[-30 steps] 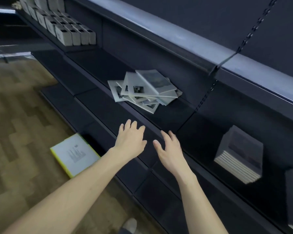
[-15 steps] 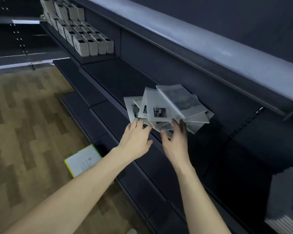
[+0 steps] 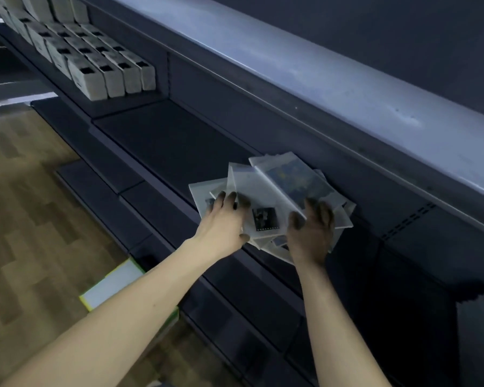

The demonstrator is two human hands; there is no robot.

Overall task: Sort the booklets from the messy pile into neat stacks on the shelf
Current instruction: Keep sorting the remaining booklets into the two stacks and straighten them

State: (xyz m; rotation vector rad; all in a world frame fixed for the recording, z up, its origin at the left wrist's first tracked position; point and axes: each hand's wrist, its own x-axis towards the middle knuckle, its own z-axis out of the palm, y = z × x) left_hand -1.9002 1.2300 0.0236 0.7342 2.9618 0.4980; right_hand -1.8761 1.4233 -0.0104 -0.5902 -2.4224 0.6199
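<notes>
Both hands on the booklet pile.
The messy pile of pale grey, photo-printed booklets (image 3: pixel 274 202) lies on the dark metal shelf (image 3: pixel 162 141). Left hand (image 3: pixel 224 222) presses its left side, fingers spread; right hand (image 3: pixel 312 233) grips its right edge.

Dark shelving (image 3: pixel 162 141) carries a jumbled pile of booklets (image 3: pixel 274 191) at the front edge of its middle tier.

The pile fans out loosely under both hands, covers overlapping at angles. Far to the left of the hands, rows of pale boxes (image 3: pixel 109 74) stand packed together on a higher tier. Below the left forearm, a white, yellow-edged book (image 3: pixel 109 286) lies flat on the wooden floor (image 3: pixel 25 219).
</notes>
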